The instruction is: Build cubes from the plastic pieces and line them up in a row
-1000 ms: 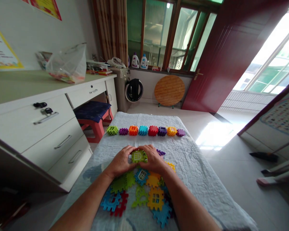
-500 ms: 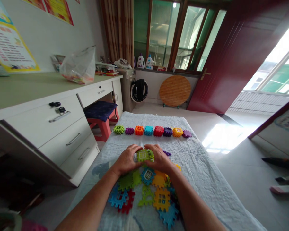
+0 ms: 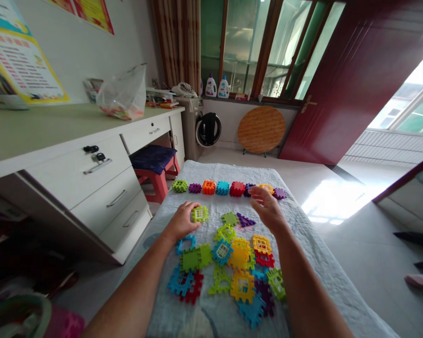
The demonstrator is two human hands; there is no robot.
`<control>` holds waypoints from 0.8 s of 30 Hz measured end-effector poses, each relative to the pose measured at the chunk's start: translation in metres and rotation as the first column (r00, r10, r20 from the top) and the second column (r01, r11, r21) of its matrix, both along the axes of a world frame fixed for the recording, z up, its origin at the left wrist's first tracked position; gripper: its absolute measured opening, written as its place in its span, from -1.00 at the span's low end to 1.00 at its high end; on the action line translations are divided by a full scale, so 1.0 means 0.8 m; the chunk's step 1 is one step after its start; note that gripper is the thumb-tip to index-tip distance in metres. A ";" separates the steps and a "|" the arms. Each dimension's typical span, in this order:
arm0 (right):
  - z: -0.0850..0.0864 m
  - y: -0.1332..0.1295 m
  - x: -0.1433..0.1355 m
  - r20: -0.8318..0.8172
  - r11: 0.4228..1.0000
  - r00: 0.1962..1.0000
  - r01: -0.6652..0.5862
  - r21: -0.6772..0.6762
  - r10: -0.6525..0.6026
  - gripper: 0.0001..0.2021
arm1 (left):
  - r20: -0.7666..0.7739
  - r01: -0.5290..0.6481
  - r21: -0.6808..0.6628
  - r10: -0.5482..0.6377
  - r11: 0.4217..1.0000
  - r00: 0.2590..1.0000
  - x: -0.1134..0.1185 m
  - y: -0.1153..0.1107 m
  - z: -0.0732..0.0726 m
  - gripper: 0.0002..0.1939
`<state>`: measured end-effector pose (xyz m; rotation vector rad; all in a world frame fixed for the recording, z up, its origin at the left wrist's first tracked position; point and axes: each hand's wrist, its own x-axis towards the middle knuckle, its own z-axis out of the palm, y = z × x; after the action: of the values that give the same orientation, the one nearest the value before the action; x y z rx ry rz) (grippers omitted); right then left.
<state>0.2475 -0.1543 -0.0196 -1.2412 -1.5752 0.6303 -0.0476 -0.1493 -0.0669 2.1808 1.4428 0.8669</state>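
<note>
While the left hand (image 3: 180, 224) pinches a green window piece (image 3: 200, 214) between thumb and fingers, the right hand (image 3: 270, 211) is raised, its fingers spread apart with nothing visible in their grip. Beyond the fingers of both hands, a row of toothed blocks crosses the cloth-covered counter (image 3: 232, 172); from left to right it runs green block (image 3: 180, 186), purple block (image 3: 195, 188), orange block (image 3: 208, 187), blue block (image 3: 223, 188), red block (image 3: 237, 188), dark purple block (image 3: 247, 189), yellow block (image 3: 267, 188) and a second purple one. The right fingers overlap the dark purple block in view; whether they touch it cannot be told.

Between the two hands lie a green square (image 3: 230, 218), to the right of the left fingers, and a purple triangle (image 3: 246, 219), nearer the right fingers. Closer to the person than either hand's fingers, flat toothed pieces overlap in a loose spread: a blue frame (image 3: 185, 243) near the left wrist, then a green panel (image 3: 190, 259), a blue lattice piece (image 3: 222, 252) and a yellow panel (image 3: 239, 253). Below the right fingers, beside the forearm, a yellow window frame (image 3: 261, 244) meets a red piece (image 3: 265, 260).
</note>
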 end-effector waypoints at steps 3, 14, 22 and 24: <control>0.007 0.002 0.008 -0.043 1.000 0.999 0.002 -0.021 -0.003 -0.64 | -0.014 -0.006 -0.001 0.006 1.000 1.000 0.000 0.001 -0.001 -0.44; 0.010 0.009 0.011 -0.050 0.993 0.997 -0.069 -0.094 0.064 -0.67 | -0.048 -0.017 0.004 0.017 1.000 0.999 -0.002 0.003 -0.008 -0.41; -0.025 -0.003 0.067 0.441 0.969 0.896 0.059 -0.240 0.055 -0.88 | -0.097 -0.011 0.049 0.016 0.999 0.995 -0.001 0.005 -0.012 -0.48; -0.038 -0.003 0.078 0.433 0.962 0.901 0.091 -0.256 0.030 -0.88 | -0.097 -0.009 0.052 0.014 0.999 0.995 -0.001 0.005 -0.012 -0.50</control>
<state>0.3102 -0.1563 -0.0497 -1.7000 -1.8728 0.5881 -0.0483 -0.1449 -0.0768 2.2834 1.4961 0.8201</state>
